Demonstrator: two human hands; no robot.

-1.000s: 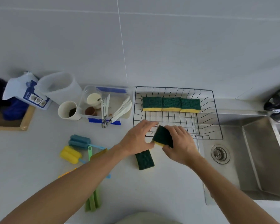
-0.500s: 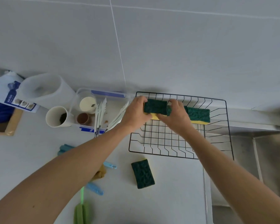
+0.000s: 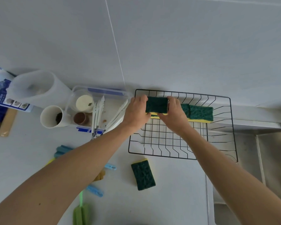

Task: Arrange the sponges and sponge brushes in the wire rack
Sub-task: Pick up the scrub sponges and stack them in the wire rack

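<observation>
Unchanged since 0.5 s | left hand (image 3: 137,113), right hand (image 3: 173,114) both clasp sponge (image 3: 156,105) | wire rack (image 3: 221,140) back-left

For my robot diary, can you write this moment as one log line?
step: stacking sponge in wire rack | left hand, right hand: both holding it | counter sponge: waiting

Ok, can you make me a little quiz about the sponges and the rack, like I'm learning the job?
1. True or false: both hands hold the sponge at the wire rack's back left corner.
2. Where does the loose sponge lie?
A) in the sink
B) on the counter in front of the rack
C) in the white cup
3. Fill in: the sponges already in the rack lie green side ___.

Key
1. True: left hand and right hand each keep a grip on it.
2. B
3. up
</observation>
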